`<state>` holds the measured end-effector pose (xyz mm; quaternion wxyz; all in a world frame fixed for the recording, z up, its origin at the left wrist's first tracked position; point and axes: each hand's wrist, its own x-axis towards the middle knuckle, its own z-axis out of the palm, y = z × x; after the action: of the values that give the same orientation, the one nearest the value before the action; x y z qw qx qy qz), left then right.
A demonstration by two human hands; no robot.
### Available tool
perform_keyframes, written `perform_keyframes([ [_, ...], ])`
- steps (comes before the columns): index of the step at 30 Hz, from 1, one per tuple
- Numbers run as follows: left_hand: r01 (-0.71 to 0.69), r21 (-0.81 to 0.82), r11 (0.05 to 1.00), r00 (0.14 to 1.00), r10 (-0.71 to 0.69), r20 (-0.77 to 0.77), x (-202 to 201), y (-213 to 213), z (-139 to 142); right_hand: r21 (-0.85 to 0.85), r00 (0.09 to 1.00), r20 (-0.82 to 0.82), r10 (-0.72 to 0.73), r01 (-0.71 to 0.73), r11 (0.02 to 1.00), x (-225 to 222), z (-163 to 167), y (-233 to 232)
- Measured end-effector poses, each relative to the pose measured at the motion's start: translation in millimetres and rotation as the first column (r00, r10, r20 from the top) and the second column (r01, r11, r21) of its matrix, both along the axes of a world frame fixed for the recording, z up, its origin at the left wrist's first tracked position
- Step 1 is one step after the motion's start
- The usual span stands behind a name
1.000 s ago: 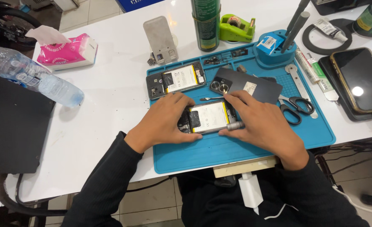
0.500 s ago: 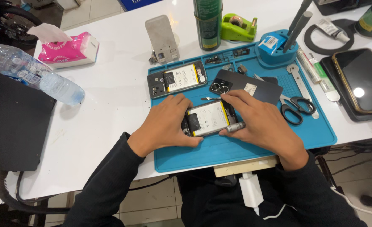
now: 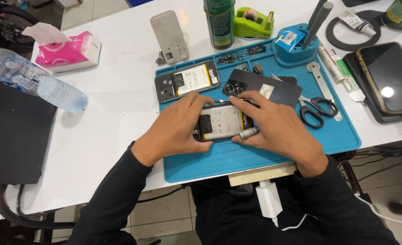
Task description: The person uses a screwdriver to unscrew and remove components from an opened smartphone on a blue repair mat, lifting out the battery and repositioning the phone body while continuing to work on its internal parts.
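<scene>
An opened phone (image 3: pixel 221 121) with its white battery showing lies on the blue work mat (image 3: pixel 255 154). My left hand (image 3: pixel 176 127) grips its left end, fingers over the top edge. My right hand (image 3: pixel 278 127) covers its right end and pinches a small silver screwdriver (image 3: pixel 248 133) against the phone's lower right corner. A second opened phone (image 3: pixel 187 80) and a black back cover (image 3: pixel 264 86) lie just beyond on the mat.
Black scissors (image 3: pixel 316 109) and a metal pry tool (image 3: pixel 323 86) lie on the mat's right part, a blue tool holder (image 3: pixel 294 43) at its far corner. A water bottle (image 3: pixel 33 81), pink tissue pack (image 3: pixel 67 52), green can (image 3: pixel 220 22), tape dispenser (image 3: pixel 254 22) and dark phone (image 3: pixel 391 77) surround it.
Both hands stay on the opened phone; my fingers have shifted slightly along its edges. The view has drifted a little.
</scene>
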<state>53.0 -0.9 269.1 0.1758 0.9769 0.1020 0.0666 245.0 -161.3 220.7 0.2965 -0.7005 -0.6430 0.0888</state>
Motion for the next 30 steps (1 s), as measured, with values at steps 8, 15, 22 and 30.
perform_keyframes([
  [8,0.126,0.133,0.983,0.991,-0.132,0.032,-8,1,-3,-0.013,0.999,0.042,-0.017,0.018,1.0,-5,-1,0],
  [15,0.074,0.181,0.981,0.991,-0.091,0.093,-5,-9,-21,-0.008,0.998,0.051,0.024,-0.024,1.0,-6,-4,3],
  [22,0.05,0.247,0.968,0.983,-0.091,0.159,3,-7,-34,0.097,1.0,0.008,0.022,-0.022,0.995,-6,-7,-5],
  [30,0.056,0.215,0.975,0.989,-0.084,0.123,5,-6,-34,0.163,1.0,-0.012,0.015,-0.013,0.987,-11,0,-8],
])
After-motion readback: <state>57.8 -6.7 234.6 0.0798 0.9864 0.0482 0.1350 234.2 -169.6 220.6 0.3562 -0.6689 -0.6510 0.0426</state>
